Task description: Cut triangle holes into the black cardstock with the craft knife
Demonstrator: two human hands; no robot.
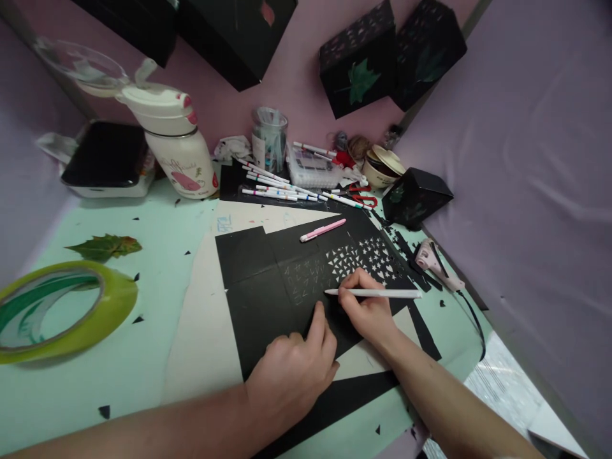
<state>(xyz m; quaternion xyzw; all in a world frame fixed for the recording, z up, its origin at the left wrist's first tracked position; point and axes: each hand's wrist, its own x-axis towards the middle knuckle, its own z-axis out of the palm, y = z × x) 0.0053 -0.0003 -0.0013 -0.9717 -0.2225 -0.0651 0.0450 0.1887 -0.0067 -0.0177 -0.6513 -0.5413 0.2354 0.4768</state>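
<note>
— Where was the flat black card sheet (pixel 268 280) with the small triangular cut-outs lying?

— On the pale mint cutting mat (pixel 143 255), toward the table's far right corner, on top of a cream paper sheet (pixel 205 331). The triangles were already cut through on the sheet's far right part; nearer the middle they were only marked.

— And the hands?

— The left hand (pixel 294 373) was curled loosely, its thumb pressing the card flat. The right hand (pixel 366 309) was closed in a pen grip around a slim white craft knife (pixel 375 293), tip touching the card at the marked triangles.

— How would that card have handled?

— I judged it light and thin, stiff enough to lie flat but quick to crease. The perforated part looked fragile, with narrow bridges between holes, so I'd have held it by the solid near edge, not the latticed corner.

— Anything near?

— A pink pen (pixel 322 230) lay on the card's far edge.
</note>
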